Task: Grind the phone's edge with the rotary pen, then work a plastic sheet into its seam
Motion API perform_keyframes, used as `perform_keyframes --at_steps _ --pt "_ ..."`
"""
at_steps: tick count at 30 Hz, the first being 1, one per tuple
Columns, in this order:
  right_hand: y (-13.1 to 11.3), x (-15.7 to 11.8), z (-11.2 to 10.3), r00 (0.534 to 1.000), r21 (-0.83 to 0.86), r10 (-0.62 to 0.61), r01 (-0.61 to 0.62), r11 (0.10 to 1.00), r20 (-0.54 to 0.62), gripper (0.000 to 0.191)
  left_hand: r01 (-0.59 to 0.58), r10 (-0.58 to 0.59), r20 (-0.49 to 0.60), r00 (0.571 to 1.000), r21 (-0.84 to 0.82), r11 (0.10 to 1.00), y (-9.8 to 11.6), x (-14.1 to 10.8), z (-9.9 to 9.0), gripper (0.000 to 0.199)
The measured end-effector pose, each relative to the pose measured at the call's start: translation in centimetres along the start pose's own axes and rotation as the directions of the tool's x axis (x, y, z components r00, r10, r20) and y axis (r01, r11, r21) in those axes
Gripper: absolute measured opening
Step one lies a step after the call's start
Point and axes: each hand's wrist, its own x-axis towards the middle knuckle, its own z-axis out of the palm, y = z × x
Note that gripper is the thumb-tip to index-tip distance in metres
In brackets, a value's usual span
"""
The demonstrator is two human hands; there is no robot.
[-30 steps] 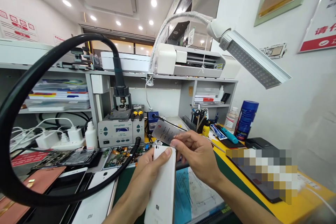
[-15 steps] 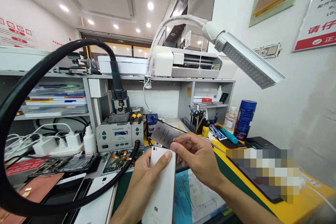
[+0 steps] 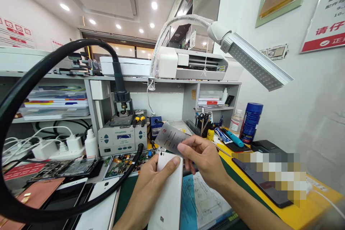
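Observation:
A white phone point(image 3: 168, 194) with an MI logo is held upright, its back facing the camera, in my left hand point(image 3: 153, 183). The thumb lies across its upper back and the fingers wrap behind its left edge. My right hand point(image 3: 202, 158) pinches a thin grey printed card point(image 3: 168, 138) between thumb and fingers. The card slants up to the left, just above the phone's top edge. Below the right hand lies a blue and white printed sheet point(image 3: 205, 201).
A hot-air station point(image 3: 121, 138) stands behind, its thick black hose point(image 3: 35, 72) looping across the left. A parts tray point(image 3: 106, 176) and several phones lie at left. A blue can point(image 3: 252, 124), a bottle point(image 3: 236, 122) and a dark tablet-like slab point(image 3: 258, 183) are at right.
The phone and my left hand have shifted slightly right. The card's lower end now sits a little further from the phone's corner, still in my right hand.

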Motion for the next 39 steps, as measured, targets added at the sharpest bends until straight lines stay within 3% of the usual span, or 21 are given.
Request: perform_keyframes --at_steps 15,23,32,39 --pt "0.8 -0.9 1.8 0.995 0.056 0.009 -0.004 0.998 -0.099 0.047 -0.008 0.015 -0.072 0.997 0.1 0.995 -1.1 0.4 -0.2 0.058" --pt "1.2 -0.8 1.6 0.993 0.178 0.103 -0.093 0.98 -0.049 0.049 -0.008 0.024 -0.108 0.994 0.153 0.988 -0.9 0.2 -0.3 0.057" --pt "1.0 -0.6 1.4 0.954 0.371 0.295 -0.292 0.882 0.052 0.053 -0.003 0.012 -0.074 0.997 0.121 0.993 -1.0 0.3 -0.2 0.055" --pt "0.8 -0.6 1.4 0.94 0.436 0.327 -0.333 0.836 0.092 0.052 -0.011 0.016 -0.054 0.998 0.099 0.995 -0.9 0.3 -0.2 0.056"
